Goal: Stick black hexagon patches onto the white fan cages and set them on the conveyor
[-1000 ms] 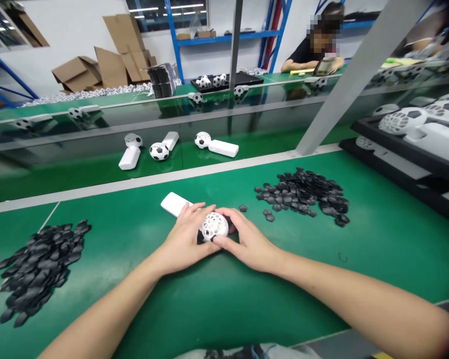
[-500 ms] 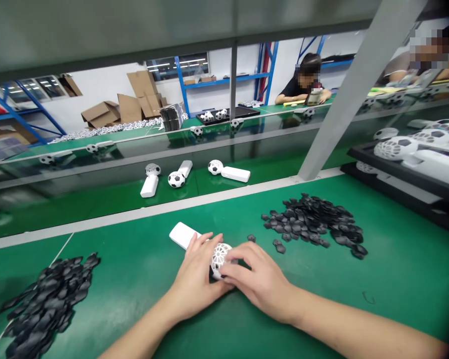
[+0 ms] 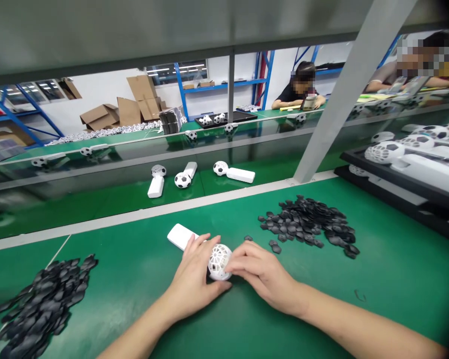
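Observation:
On the green worktop lies a white handheld fan (image 3: 219, 262) with a football-shaped head, its round spoked grille facing up. Its flat white handle (image 3: 180, 236) points to the far left. My left hand (image 3: 194, 274) is wrapped round the left side of the head, the thumb along its near edge. At the right edge of the grille, my right hand (image 3: 262, 271) has thumb and fingers pinched together against the head. Whatever sits between those fingertips is hidden. Small black pentagon pieces (image 3: 274, 246) lie just beyond my right hand.
Piles of black pieces lie at right (image 3: 310, 219) and left (image 3: 48, 304). Similar fans (image 3: 182, 179) rest on the green conveyor (image 3: 108, 199) behind a metal rail. A grey post (image 3: 351, 94) and stacked black trays of fans (image 3: 415, 184) stand right. Co-workers sit farther back.
My right fingers have drawn slightly back to the head's right edge, uncovering more of its white near side. The nearby fans on the conveyor have shifted right. The view has turned slightly.

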The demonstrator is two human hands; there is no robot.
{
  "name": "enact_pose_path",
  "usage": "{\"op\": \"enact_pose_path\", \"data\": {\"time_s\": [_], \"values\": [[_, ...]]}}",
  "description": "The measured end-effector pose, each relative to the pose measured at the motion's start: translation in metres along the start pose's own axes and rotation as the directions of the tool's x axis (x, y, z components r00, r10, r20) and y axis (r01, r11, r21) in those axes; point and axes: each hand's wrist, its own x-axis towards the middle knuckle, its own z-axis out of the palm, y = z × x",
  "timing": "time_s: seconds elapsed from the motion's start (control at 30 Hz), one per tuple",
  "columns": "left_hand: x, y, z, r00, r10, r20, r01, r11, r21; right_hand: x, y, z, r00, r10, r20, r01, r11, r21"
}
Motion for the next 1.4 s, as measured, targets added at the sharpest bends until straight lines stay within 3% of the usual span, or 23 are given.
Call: {"op": "enact_pose_path", "data": {"time_s": [0.13, 0.37, 0.67, 0.77, 0.97, 1.2, 1.4], "values": [[0.001, 0.000, -0.001, 1.000, 0.018, 0.000, -0.018, 1.000, 0.016, 0.000, 0.001, -0.007, 1.000, 0.019, -0.012, -0.019, 1.000, -0.018], [0.002, 0.001, -0.002, 1.000, 0.012, 0.013, -0.012, 1.000, 0.009, 0.001, -0.003, 0.003, 0.989, 0.083, 0.119, -0.083, 0.997, -0.011], [0.002, -0.001, -0.002, 1.000, 0.028, -0.004, -0.028, 1.000, 0.004, 0.002, -0.002, 0.013, 0.981, 0.193, 0.029, -0.194, 0.981, 0.028], [0.002, 0.000, -0.001, 0.999, 0.031, -0.021, -0.031, 1.000, -0.005, 0.003, -0.002, 0.013, 0.963, 0.268, 0.010, -0.268, 0.957, 0.108], [0.002, 0.004, 0.002, 0.997, -0.009, -0.079, 0.008, 1.000, -0.015, 0.006, -0.006, 0.015, 0.897, 0.416, 0.152, -0.440, 0.874, 0.205], [0.001, 0.004, 0.002, 0.996, -0.004, -0.093, 0.000, 0.999, -0.051, 0.005, -0.006, 0.015, 0.918, 0.385, 0.097, -0.397, 0.900, 0.178], [0.001, 0.000, -0.001, 0.999, 0.031, -0.040, -0.033, 0.998, -0.049, 0.006, -0.003, 0.018, 0.923, 0.381, 0.062, -0.385, 0.904, 0.186]]}}
